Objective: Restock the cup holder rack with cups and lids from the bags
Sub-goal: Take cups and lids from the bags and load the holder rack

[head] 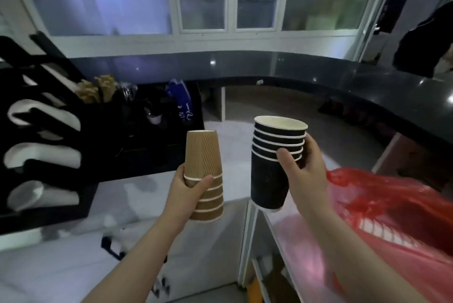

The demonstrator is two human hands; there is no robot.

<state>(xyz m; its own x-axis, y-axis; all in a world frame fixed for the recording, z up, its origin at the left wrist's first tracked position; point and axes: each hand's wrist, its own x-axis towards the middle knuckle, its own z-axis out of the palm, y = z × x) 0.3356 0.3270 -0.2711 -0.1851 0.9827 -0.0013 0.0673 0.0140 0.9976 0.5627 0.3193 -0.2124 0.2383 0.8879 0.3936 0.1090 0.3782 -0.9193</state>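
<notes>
My left hand [187, 191] grips a stack of brown ribbed paper cups [203, 155], held upside down with the rims at the bottom. My right hand [304, 167] holds a stack of black paper cups [269, 177] upright, mouth up, white inside. Both stacks hang in mid-air over the white counter, side by side and apart. The black cup holder rack [36, 118] stands at the left, with white cups or lids lying in its slanted slots. A red plastic bag [382, 202] lies at the right, just behind my right forearm.
A black organiser [157, 131] beside the rack holds brown napkins [98, 89] and a blue packet [179, 96]. A dark curved countertop [343, 77] runs across the back below windows. An open shelf [267, 278] sits under the counter edge. A person in dark clothes [426, 47] stands at far right.
</notes>
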